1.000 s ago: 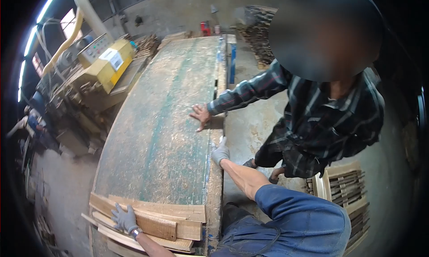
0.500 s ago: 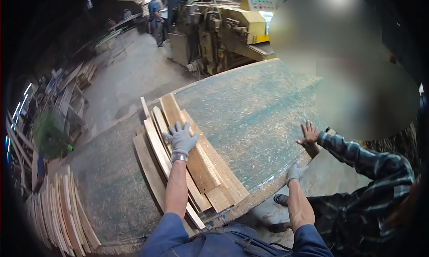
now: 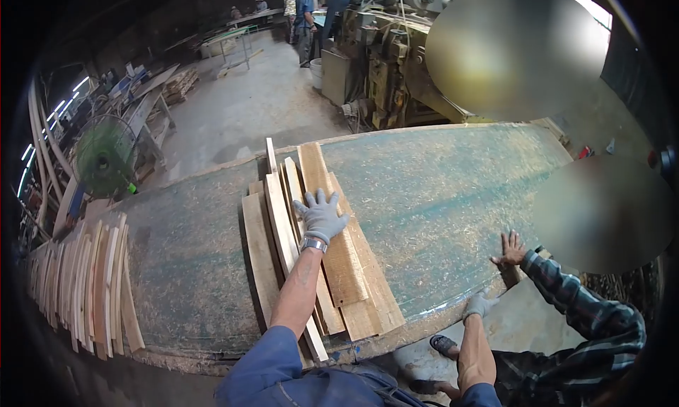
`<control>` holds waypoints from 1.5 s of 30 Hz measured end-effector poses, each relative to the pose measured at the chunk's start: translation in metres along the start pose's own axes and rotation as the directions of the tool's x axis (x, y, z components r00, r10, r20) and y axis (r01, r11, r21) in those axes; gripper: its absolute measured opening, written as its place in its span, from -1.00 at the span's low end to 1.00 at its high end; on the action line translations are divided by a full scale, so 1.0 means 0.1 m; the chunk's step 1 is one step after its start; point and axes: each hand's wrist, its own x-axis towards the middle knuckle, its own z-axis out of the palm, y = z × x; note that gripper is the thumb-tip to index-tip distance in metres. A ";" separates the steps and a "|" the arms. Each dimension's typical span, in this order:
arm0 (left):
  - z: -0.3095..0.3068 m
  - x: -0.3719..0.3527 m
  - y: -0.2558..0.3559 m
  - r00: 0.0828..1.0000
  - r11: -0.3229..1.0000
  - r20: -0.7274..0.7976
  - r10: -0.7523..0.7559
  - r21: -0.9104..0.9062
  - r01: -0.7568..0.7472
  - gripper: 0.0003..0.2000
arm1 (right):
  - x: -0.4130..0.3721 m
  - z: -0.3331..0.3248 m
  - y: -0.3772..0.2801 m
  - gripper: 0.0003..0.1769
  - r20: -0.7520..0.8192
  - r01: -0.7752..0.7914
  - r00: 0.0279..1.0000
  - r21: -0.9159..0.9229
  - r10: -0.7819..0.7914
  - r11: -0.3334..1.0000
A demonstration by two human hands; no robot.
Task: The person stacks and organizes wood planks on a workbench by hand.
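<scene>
My left hand (image 3: 324,214), in a grey glove with a watch at the wrist, lies open with fingers spread on top of a stack of wooden boards (image 3: 344,265). Beneath and beside the top board lie wider boards and several narrow strips (image 3: 281,216), roughly lengthwise away from me. My right hand (image 3: 481,305), also gloved, rests at the near edge of the green worktable (image 3: 424,195), its fingers partly stretched out and holding no board. Part of that hand's underside is hidden.
A co-worker's bare hand (image 3: 511,250) leans on the table at right, below a plaid sleeve (image 3: 559,280). Several wooden slats (image 3: 85,287) stand at the left end. Beyond are a green fan (image 3: 104,158), a large machine (image 3: 396,67) and people (image 3: 304,21). Sawdust covers the tabletop.
The view has swung leftward, so the table, boards and machine appear shifted right. My left hand stays on the boards and my right stays at the table edge.
</scene>
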 end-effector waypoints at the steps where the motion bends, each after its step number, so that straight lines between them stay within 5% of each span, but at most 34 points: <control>1: 0.00 0.00 0.00 1.000 1.000 0.011 -0.002 0.015 0.002 -0.25 | -0.01 -0.01 -0.02 -0.16 -0.003 0.002 1.000 0.007 -0.002 1.000; 45: 0.00 0.00 0.00 1.000 0.999 0.013 0.008 -0.045 -0.007 -0.25 | -0.02 -0.03 -0.03 -0.12 0.030 -0.022 0.999 0.062 0.020 0.998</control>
